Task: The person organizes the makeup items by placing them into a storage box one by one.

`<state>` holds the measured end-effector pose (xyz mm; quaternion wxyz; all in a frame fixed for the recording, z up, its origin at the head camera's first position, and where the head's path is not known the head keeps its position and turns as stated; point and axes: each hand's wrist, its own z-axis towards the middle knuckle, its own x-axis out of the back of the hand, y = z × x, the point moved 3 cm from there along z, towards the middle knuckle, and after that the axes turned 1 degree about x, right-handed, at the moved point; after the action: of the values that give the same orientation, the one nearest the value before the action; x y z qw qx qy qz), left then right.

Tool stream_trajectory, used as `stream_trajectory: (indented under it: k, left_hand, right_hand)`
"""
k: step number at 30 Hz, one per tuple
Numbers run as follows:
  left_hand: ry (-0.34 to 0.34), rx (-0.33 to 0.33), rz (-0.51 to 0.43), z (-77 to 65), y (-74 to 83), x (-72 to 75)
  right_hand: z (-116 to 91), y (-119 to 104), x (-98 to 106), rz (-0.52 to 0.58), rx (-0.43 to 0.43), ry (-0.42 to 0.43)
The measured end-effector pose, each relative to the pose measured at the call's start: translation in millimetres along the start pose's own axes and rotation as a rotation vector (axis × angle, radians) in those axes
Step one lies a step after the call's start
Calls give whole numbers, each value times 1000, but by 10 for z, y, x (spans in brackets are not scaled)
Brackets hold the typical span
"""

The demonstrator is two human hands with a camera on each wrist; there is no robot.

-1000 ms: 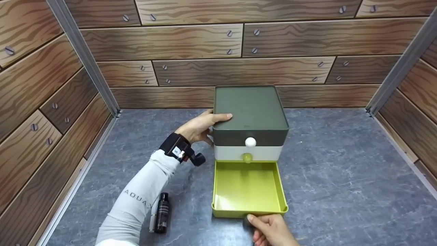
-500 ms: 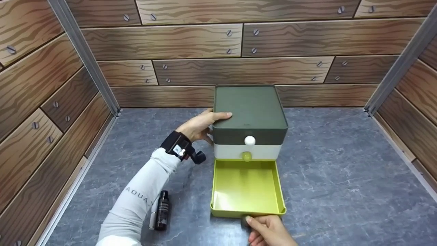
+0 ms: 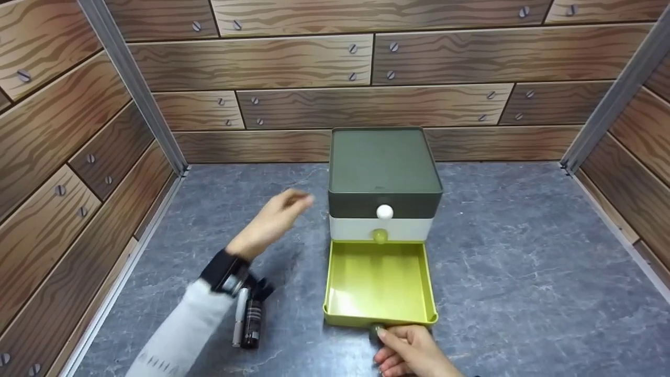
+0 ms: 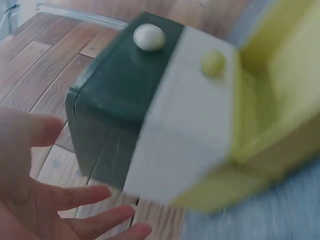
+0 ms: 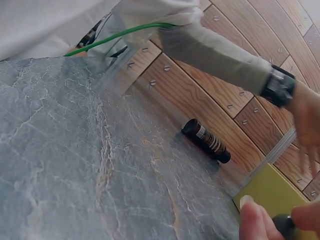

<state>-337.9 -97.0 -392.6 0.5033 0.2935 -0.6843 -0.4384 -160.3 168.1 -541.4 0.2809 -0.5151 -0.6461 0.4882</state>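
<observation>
A stacked drawer box has a dark green top tier (image 3: 384, 162), a white tier (image 3: 353, 229) and a pulled-out lime drawer (image 3: 381, 283) with nothing in it. My right hand (image 3: 411, 353) pinches the drawer's dark round knob (image 3: 375, 333) between thumb and fingers, and the right wrist view shows the same knob (image 5: 284, 226) at its lower edge. Left of the box my left hand (image 3: 269, 225) hovers, holding nothing and apart from the box. Up close in the left wrist view, that hand (image 4: 22, 200) has its fingers spread beside the green and white side.
A black bottle (image 3: 252, 324) and a slim silver tube (image 3: 239, 317) lie side by side on the grey marbled table (image 3: 523, 272), close to the left forearm. Wood-patterned panels (image 3: 293, 107) wall in the back and sides.
My left hand has let go of the box's left side and moved left and toward me. My right hand keeps its pinch on the knob, and the drawer stays pulled out.
</observation>
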Motion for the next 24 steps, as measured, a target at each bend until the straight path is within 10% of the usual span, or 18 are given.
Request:
stream_trajectory:
  k: [13, 24]
  left_hand:
    - [155, 120, 376, -744, -919, 75]
    - [205, 221, 580, -971, -1231, 132]
  right_hand:
    - [-250, -238, 167, -106, 134, 43]
    - [-239, -906, 849, -408, 445, 612]
